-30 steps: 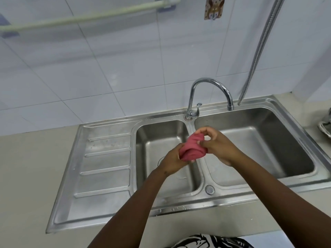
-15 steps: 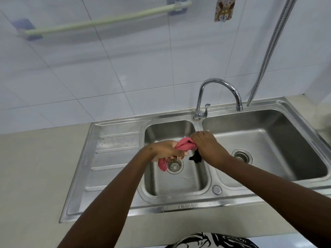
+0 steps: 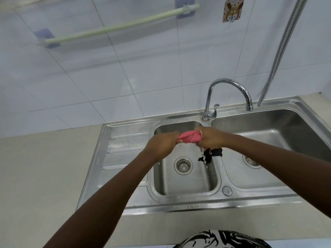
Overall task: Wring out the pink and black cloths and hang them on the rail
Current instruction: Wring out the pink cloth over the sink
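Observation:
A twisted pink cloth (image 3: 190, 137) is stretched between my two hands above the left basin of the steel sink (image 3: 125, 140). My left hand (image 3: 162, 144) grips its left end and my right hand (image 3: 210, 137) grips its right end. A black cloth (image 3: 209, 154) hangs below my right hand over the divider between the basins; whether that hand holds it too is unclear. The pale green rail (image 3: 116, 27) is fixed high on the tiled wall, bare.
A chrome tap (image 3: 227, 93) arches behind my hands. A metal hose (image 3: 284, 45) runs down the wall at right. The drainboard (image 3: 121, 151) lies to the left, a beige counter (image 3: 44, 176) around the sink. A small hook sticker (image 3: 232, 9) is on the wall.
My hands have pulled apart, stretching the pink cloth out sideways. The black cloth now dangles lower under my right hand. The view has tilted up, showing more of the rail.

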{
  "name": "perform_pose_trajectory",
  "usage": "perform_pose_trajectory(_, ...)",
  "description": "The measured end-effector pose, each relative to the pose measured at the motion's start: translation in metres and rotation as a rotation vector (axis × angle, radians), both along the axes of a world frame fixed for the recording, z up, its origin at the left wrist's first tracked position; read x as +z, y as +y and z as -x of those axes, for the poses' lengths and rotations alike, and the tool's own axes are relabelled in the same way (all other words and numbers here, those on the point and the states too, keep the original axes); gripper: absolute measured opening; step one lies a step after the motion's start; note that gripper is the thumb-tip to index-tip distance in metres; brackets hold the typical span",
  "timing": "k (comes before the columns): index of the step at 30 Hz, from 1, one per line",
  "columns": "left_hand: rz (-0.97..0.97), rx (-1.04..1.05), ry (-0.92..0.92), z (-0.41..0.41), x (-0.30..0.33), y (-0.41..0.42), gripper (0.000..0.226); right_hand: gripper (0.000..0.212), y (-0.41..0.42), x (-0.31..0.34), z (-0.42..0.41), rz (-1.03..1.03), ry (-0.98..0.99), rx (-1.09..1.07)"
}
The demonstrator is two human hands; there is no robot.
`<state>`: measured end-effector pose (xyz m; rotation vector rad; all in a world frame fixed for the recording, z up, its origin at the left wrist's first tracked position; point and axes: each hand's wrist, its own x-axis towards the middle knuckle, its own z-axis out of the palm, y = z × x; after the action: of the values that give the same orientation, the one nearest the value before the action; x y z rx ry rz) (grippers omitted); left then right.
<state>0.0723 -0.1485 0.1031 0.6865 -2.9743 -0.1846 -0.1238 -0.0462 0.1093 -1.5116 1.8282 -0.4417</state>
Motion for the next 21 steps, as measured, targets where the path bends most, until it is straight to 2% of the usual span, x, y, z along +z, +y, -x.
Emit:
perform_pose_trajectory(1, 0.019, 0.019, 0.009, 0.000, -0.001, -0.001, 0.017, 0.022, -0.001, 0.001, 0.001, -0.028, -0.091, -0.023)
perform_pose_trajectory(3, -0.098, 0.040, 0.019, 0.002, 0.000, -0.003, 0.019, 0.028, -0.001, 0.001, 0.002, 0.023, -0.087, -0.032)
perform_pose_trajectory(6, -0.523, 0.061, 0.067, 0.004, 0.010, -0.005, 0.027, 0.029, 0.002, -0.005, -0.001, 0.282, 0.165, 0.023)
perform_pose_trajectory(9, -0.837, 0.136, 0.071, 0.002, 0.019, -0.009, 0.034, 0.039, 0.004, -0.008, -0.004, 0.509, 0.401, 0.077)
perform_pose_trajectory(12, -1.251, 0.224, 0.050, 0.003, 0.024, -0.013, 0.032, 0.047, 0.007, -0.007, -0.008, 0.535, 0.532, 0.044)
perform_pose_trajectory(14, -1.455, 0.226, 0.044, 0.005, 0.028, -0.016, 0.029, 0.046, 0.008, -0.008, -0.014, 0.536, 0.589, 0.004)
perform_pose_trajectory(16, -1.505, 0.193, 0.045, 0.006, 0.033, -0.017, 0.025, 0.038, 0.009, -0.008, -0.019, 0.548, 0.535, -0.075)
perform_pose_trajectory(18, -1.416, 0.162, 0.032, 0.004, 0.038, -0.017, 0.024, 0.035, 0.007, -0.006, -0.018, 0.527, 0.524, -0.096)
perform_pose_trajectory(21, -1.011, 0.165, -0.065, 0.002, 0.041, -0.011, 0.022, 0.030, 0.002, -0.004, -0.013, 0.387, 0.571, -0.029)
